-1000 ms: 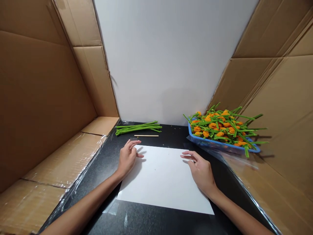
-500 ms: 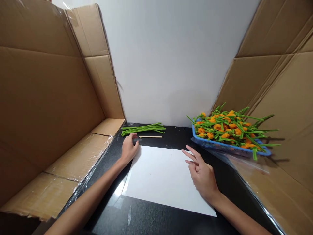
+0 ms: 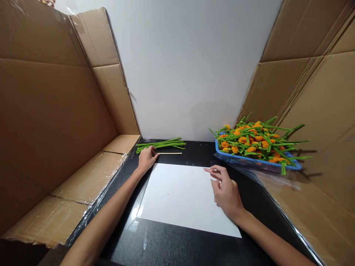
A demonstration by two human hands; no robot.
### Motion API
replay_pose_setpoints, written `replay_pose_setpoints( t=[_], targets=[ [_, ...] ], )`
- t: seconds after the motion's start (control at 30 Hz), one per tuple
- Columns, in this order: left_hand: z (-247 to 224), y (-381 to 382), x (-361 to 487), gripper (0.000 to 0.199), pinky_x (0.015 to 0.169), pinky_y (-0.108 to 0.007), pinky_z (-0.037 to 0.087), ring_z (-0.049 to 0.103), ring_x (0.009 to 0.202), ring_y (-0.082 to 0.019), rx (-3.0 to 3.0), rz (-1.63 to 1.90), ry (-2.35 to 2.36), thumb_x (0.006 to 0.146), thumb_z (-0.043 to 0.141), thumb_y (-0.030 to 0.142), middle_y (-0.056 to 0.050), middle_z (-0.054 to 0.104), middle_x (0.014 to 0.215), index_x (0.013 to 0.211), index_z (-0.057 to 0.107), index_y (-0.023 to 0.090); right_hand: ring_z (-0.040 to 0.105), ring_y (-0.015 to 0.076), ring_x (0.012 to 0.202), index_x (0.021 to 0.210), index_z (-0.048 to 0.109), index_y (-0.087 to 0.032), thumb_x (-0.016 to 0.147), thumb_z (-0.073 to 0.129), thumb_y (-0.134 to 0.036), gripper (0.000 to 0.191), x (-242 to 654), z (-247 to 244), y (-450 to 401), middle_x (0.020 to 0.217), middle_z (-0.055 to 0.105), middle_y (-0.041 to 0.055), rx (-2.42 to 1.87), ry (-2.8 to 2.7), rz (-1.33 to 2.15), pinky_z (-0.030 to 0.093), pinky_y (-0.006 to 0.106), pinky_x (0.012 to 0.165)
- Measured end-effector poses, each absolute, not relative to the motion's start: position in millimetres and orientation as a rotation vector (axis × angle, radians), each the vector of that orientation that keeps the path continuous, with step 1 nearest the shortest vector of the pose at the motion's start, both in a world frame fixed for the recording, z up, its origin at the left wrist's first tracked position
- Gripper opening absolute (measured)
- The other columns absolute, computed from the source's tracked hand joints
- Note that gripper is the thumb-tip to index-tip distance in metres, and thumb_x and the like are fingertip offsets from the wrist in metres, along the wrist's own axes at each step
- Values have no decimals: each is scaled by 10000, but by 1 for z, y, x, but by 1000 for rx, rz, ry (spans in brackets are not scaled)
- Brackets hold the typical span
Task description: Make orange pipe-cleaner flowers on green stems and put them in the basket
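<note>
My left hand is at the paper's far left corner, fingers closed together at the left end of a thin pale stick. Just behind it lies a bundle of green fuzzy stems, partly covered by the fingers. A white sheet of paper rests on the black table. Over the sheet's right side hovers my right hand, its fingers loosely bent and apart, holding nothing.
At the back right, a blue basket is heaped with orange fuzzy flowers on green stems, some sticking out. Cardboard walls stand left and right. Clear plastic lies below the basket.
My left hand's thumb and fingers have come together at the stick's end. My right hand's fingers have curled slightly. The whole view has shifted a little.
</note>
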State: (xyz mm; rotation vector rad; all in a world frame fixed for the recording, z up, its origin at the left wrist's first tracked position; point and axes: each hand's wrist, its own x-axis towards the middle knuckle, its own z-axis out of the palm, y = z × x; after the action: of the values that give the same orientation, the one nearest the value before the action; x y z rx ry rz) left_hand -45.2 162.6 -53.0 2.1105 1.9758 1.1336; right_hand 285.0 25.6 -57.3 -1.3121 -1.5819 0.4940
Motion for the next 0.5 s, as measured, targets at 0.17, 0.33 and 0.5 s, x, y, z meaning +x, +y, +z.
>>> replay_pose_setpoints(
  t=[0.17, 0.33, 0.5],
  targets=[
    [-57, 162, -51, 211, 766, -314, 476, 681, 835, -231, 1966, 1180, 1959, 777, 672, 221, -21, 741, 815, 988, 654, 225, 726, 189, 612, 1153, 492, -232, 860, 411, -229, 304, 283, -58, 24, 1234, 712, 144, -1315, -1556, 603, 413, 215, 306],
    [-60, 164, -58, 218, 799, -316, 493, 704, 848, -226, 1742, 1335, 1989, 827, 543, 192, -52, 758, 847, 1014, 655, 187, 745, 193, 689, 1136, 495, -229, 846, 427, -223, 298, 280, -60, 26, 1223, 715, 151, -1298, -1534, 641, 555, 252, 476],
    [-61, 167, -60, 250, 838, -330, 493, 702, 873, -223, 1669, 1416, 1958, 858, 468, 174, -58, 765, 870, 1020, 658, 181, 685, 134, 511, 1102, 507, -223, 864, 445, -233, 246, 282, -64, 30, 1146, 746, 120, -1300, -1521, 632, 610, 377, 837]
  ],
)
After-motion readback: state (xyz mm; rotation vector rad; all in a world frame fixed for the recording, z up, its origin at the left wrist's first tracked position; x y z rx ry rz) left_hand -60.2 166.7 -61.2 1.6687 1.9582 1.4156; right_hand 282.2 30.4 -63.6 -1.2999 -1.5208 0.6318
